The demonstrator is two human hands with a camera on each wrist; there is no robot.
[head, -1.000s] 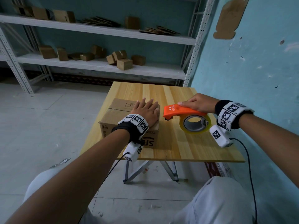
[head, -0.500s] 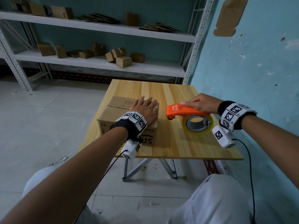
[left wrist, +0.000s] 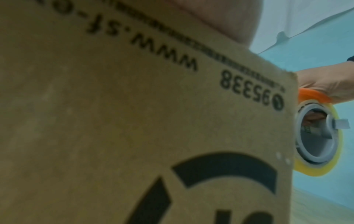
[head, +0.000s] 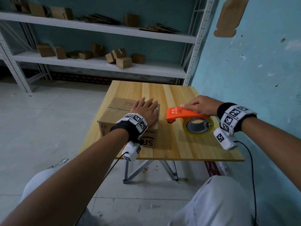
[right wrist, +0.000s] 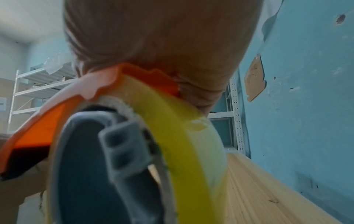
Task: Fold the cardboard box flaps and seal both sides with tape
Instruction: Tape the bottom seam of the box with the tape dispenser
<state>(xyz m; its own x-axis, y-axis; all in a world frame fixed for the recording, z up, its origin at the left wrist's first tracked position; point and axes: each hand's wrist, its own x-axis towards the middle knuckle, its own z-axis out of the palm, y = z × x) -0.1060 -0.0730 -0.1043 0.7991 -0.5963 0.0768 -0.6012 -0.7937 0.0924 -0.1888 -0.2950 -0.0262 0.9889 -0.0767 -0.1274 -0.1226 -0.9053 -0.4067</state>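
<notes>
a: where's the box (head: 130,121)?
b: on the near left of the table (head: 179,98), flaps folded down. the left hand (head: 146,111) lies flat on top, fingers straight and spread, pinning the right part of the lid.
a: and the tape?
b: the dispenser (head: 185,114) sits just right of the box, not touching it. the right hand (head: 197,105) rests on its orange handle; its fingers look curled over the top, though the wrist view is too blurred to be sure how tight the hold is.
a: how will the box handle?
b: probably light and maybe empty, so it could slide under the tape pull. corrugated board is stiff at edges, springy at the flaps; the seam (head: 119,108) will want to lift. best to press near the seam with 1 hand and take the dispenser by its handle, not the slick roll (head: 197,127).
</notes>
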